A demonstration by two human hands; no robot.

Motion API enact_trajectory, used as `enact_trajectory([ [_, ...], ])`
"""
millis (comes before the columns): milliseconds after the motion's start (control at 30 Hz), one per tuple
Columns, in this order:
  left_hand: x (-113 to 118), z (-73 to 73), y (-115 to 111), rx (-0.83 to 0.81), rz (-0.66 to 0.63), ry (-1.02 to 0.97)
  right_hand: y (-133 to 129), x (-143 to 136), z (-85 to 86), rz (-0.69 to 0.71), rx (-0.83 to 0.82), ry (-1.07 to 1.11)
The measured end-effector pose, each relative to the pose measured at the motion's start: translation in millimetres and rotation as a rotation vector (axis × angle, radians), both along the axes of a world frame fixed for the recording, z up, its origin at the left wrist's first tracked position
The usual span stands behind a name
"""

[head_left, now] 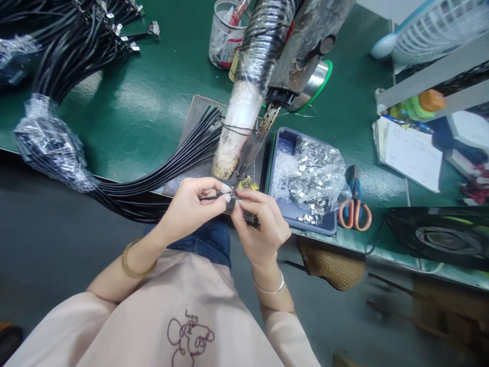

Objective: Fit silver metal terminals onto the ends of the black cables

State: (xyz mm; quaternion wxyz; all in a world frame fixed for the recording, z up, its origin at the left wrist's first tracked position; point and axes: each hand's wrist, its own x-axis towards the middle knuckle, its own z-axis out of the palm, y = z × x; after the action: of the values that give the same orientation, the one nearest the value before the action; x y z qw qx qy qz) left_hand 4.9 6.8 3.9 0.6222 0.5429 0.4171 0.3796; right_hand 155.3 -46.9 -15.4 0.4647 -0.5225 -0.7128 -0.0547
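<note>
My left hand [190, 208] is closed in a pinch on a thin black cable [209, 198], with white covers on its fingertips. Right against it, my right hand [263, 221] pinches at the cable's end; whatever small piece lies between those fingers is hidden. Just above both hands points the tip of a soldering iron [254, 148], fixed in a stand. Beside it hangs a white, film-wrapped duct [244, 104]. A bundle of black cables [153, 176] lies to the left, its stripped ends on a dark board [194, 114].
To the right, a blue tray [305, 226] holds small metal shells [311, 178] in a plastic bag. Orange-handled scissors [355, 211] lie beside it. A clear cup [227, 38] stands behind. Wrapped cables [53, 145] fill the left. A notebook [412, 153] and black fan-like device [446, 237] are farther right.
</note>
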Motion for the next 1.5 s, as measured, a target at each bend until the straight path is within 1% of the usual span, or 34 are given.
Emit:
enact_trajectory([
  [167, 0.6, 4.8, -0.1, -0.004, 0.011, -0.003, -0.1, 0.0, 1.6, -0.001, -0.013, 0.015],
  [333, 0.7, 6.5, -1.0, 0.023, 0.009, -0.007, -0.3, -0.9, 2.6, 0.001, -0.016, 0.038],
  [533, -0.4, 6.2, 1.2, 0.028, 0.006, 0.020, -0.4, -1.6, 4.3, -0.003, -0.005, 0.018],
  [767, -1.5, 3.9, 0.2, 0.014, -0.005, 0.055, -0.7, 0.6, 3.5, 0.024, -0.023, 0.000],
  [1000, -1.1, 1.3, -0.9, 0.074, -0.006, 0.066, -0.3, 0.4, 1.9, 0.025, -0.022, 0.021],
  [1300, -2.1, 5.3, 0.5, 0.081, -0.007, 0.059, 1.8, -0.5, 8.2, 0.020, -0.022, 0.017],
  [1500, -3.7, 3.5, 2.3, 0.059, -0.038, 0.069, 1.9, -0.2, 9.6, 0.043, -0.051, -0.002],
])
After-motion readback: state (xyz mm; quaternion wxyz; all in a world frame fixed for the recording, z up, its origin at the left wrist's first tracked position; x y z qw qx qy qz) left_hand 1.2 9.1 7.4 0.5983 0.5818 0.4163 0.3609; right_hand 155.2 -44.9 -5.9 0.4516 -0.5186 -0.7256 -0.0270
